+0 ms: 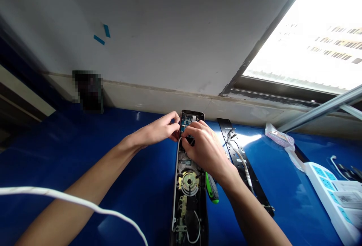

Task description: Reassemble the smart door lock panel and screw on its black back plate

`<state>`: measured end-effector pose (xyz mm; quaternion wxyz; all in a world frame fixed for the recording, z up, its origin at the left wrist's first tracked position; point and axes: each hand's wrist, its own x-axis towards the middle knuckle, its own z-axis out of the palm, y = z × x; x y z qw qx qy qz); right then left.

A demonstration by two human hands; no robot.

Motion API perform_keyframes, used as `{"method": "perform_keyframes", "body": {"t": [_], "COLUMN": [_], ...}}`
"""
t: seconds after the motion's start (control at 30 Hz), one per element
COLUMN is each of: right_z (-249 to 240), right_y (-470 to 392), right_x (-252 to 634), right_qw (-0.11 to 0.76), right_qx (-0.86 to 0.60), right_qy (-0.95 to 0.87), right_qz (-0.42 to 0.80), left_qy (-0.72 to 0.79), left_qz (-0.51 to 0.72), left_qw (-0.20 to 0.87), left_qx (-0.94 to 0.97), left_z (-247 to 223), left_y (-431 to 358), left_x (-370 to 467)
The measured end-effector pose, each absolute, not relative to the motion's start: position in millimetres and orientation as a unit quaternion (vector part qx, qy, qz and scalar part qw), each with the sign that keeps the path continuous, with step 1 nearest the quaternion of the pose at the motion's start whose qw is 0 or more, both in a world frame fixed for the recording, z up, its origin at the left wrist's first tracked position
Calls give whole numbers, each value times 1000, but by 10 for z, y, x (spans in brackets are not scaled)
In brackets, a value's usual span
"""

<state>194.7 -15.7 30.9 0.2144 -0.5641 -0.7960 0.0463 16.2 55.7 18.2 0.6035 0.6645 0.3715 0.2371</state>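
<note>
I see both hands over the upper part of an opened door lock body (189,185) lying lengthwise on the blue tabletop (135,170). My left hand (158,130) pinches at the lock's left edge, fingers (173,119) curled in, close by the white wire (178,144). My right hand (204,146) sits on the blue circuit board (187,119), fingers (191,131) bent down onto it; whether they hold anything, I cannot tell. Just below my right hand: brass round part (188,181), green-handled screwdriver (212,188) beside the lock. Right of the fingers, a black plate (240,159); farther right, 1 white power strip (330,189).
</note>
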Motion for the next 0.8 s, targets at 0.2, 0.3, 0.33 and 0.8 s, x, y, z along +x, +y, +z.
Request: {"method": "perform_keyframes", "body": {"t": [0.2, 0.3, 0.33, 0.8], "right_z": [332, 388, 407, 413], "right_y": [-154, -167, -175, -308], "right_x": [2017, 2083, 2104, 2183], "right_qw": [213, 207, 204, 209], "right_qx": [-538, -512, -504, -431], "right_qy": [-815, -833, -838, -878], "right_qz": [46, 47, 47, 8], "left_qy": [359, 355, 354, 359], "left_qz": [236, 210, 201, 317], "left_qw": [609, 591, 574, 553], "left_qx": [667, 693, 711, 682], "left_z": [209, 286, 303, -83], "left_y": [526, 453, 424, -52], "left_x": [149, 110, 93, 85]}}
